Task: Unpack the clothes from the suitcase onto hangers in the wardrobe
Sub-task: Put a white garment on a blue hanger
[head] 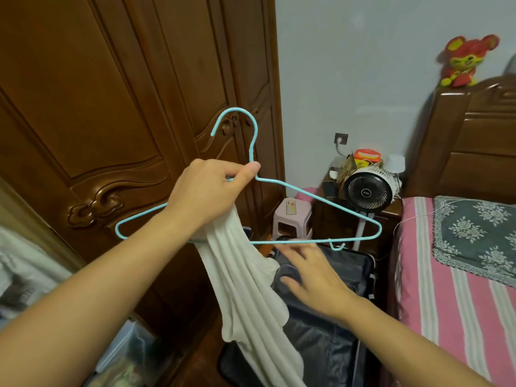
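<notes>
Turquoise wire hanger [282, 185] pinched at its neck in the left hand [208, 192] grip with white ribbed cloth [245, 289] trailing below, right hand [312, 277] spread loose over the dark suitcase [329, 344].

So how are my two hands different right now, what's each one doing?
The left hand is raised in front of the wardrobe; the right hand is lower, over the suitcase. The left hand grips the hanger at its neck along with the white garment; the right hand holds nothing. The left hand's fingers are curled; the right hand's are spread and look motion-blurred. Both are bare.
</notes>
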{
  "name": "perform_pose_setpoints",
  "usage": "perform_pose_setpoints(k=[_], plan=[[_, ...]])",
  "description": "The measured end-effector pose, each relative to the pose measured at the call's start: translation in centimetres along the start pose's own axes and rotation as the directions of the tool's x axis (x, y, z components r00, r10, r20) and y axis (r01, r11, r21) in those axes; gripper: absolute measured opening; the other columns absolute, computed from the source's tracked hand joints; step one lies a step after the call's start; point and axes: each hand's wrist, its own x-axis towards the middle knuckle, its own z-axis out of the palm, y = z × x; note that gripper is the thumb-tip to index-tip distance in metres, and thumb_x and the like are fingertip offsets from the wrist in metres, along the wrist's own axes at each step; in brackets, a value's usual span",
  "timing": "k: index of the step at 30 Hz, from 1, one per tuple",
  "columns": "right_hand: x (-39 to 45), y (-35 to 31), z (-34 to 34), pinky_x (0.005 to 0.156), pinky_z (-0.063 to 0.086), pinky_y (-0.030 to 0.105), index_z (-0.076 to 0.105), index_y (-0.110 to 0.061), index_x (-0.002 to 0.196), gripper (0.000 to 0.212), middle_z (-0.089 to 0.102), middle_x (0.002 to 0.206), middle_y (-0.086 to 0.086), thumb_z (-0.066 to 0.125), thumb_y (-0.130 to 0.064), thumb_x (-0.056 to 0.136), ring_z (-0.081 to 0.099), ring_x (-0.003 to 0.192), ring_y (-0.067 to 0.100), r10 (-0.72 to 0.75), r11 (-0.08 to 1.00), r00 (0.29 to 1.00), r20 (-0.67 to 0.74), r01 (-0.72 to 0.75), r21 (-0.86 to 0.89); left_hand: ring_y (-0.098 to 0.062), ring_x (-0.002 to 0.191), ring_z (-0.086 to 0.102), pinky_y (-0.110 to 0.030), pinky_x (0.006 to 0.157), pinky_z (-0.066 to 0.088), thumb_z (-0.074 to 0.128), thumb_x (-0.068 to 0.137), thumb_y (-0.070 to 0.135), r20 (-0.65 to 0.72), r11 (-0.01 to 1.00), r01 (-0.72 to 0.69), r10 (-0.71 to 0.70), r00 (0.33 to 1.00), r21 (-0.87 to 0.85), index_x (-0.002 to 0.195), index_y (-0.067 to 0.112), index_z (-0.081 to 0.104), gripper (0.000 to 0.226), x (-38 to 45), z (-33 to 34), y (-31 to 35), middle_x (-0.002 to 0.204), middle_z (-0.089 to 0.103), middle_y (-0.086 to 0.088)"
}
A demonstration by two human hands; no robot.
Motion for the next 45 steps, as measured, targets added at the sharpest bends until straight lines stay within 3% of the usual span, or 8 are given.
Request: perform_pose_setpoints(k=[5,10,16,24,27,31,38,45], plan=[[2.5,-2.4,1.2,0.112,0.028,0.038,0.070,-0.027,0.112,0.027,0.054,0.128,-0.017,0.053,-0.042,0.097,0.037,0.127,0.013,-0.164,0.986,0.986,0.031,0.164,0.005,-0.018,0.050,0.053,-0.035,0.046,0.039,0.039,0.098,0.060,-0.085,0.997,-0.001,0.007,0.996,0.074,0.077,0.026,0.076,0.054,0.3,0.5,1.2,0.051,0.059,0.000],[0.1,-1.8,-0.3,0.102,0.033,0.037,0.055,-0.025,0.084,0.016,0.052,0.095,-0.008,0.051,-0.034,0.097,0.043,0.104,0.012,-0.153,0.988,0.988,0.025,0.152,0.010,-0.023,0.045,0.047,-0.038,0.045,0.041,0.044,0.089,0.040,-0.126,0.976,-0.010,0.038,0.991,0.217,0.053,0.015,0.050,0.044,0.9,-1.8,-0.5,0.047,0.047,-0.001],[-0.4,4.5,-6.0,0.084,0.042,0.031,0.056,-0.028,0.121,0.047,0.052,0.114,-0.012,0.050,-0.002,0.082,0.042,0.096,0.012,-0.080,0.995,0.996,0.026,0.082,-0.065,-0.021,0.042,0.039,-0.029,0.046,0.022,0.049,0.087,0.027,-0.106,0.961,-0.026,0.057,0.993,0.276,0.049,0.016,0.039,0.041,0.6,-3.9,-4.8,0.044,0.039,-0.002],[4.4,-0.3,-14.4,0.077,0.046,0.032,0.062,-0.008,0.097,0.022,0.051,0.105,0.003,0.044,-0.003,0.087,0.044,0.090,0.017,-0.309,0.951,0.908,-0.284,0.298,-0.082,-0.029,0.057,0.058,-0.036,0.053,0.045,0.033,0.084,0.041,-0.026,0.923,-0.162,0.182,0.983,0.348,0.071,0.012,0.064,0.045,-1.0,-2.3,-5.3,0.058,0.055,0.001],[7.0,-1.3,-15.5,0.095,0.046,0.025,0.053,-0.025,0.130,0.034,0.044,0.137,-0.001,0.050,-0.034,0.098,0.053,0.106,0.012,-0.197,0.980,0.973,-0.122,0.196,-0.022,-0.014,0.059,0.057,-0.037,0.059,0.046,0.035,0.092,0.038,-0.101,0.983,-0.116,0.131,0.986,0.142,0.085,0.012,0.073,0.047,-0.3,-2.3,-3.8,0.065,0.062,0.003],[8.1,-0.7,-15.5,0.068,0.048,0.040,0.051,-0.027,0.090,0.046,0.058,0.076,-0.007,0.021,-0.061,0.099,0.056,0.070,0.013,-0.034,0.984,0.985,0.171,0.064,-0.169,-0.015,0.075,0.062,-0.040,0.071,0.051,0.030,0.100,0.041,-0.104,0.988,-0.138,0.146,0.984,0.073,0.099,0.014,0.072,0.050,0.4,-2.7,-2.2,0.079,0.067,0.003],[10.7,-3.3,-16.9,0.051,0.028,0.029,0.041,-0.025,0.086,0.031,0.046,0.065,-0.010,0.027,-0.049,0.103,0.044,0.058,0.008,-0.103,0.973,0.990,-0.099,0.079,-0.218,-0.019,0.114,0.063,-0.044,0.090,0.052,0.030,0.101,0.053,0.011,0.974,-0.197,0.197,0.980,0.117,0.125,0.028,0.061,0.047,0.9,-3.0,-0.2,0.120,0.069,0.008],[10.6,-0.1,-19.1,0.058,0.043,0.035,0.057,-0.028,0.096,0.046,0.056,0.070,-0.011,0.026,-0.062,0.098,0.055,0.065,0.012,-0.064,0.995,0.938,-0.340,0.033,-0.094,-0.013,0.097,0.062,-0.037,0.074,0.054,0.034,0.105,0.049,-0.046,0.932,-0.103,0.127,0.991,0.346,0.120,0.034,0.061,0.034,-0.3,-6.0,-5.0,0.106,0.065,0.013]])
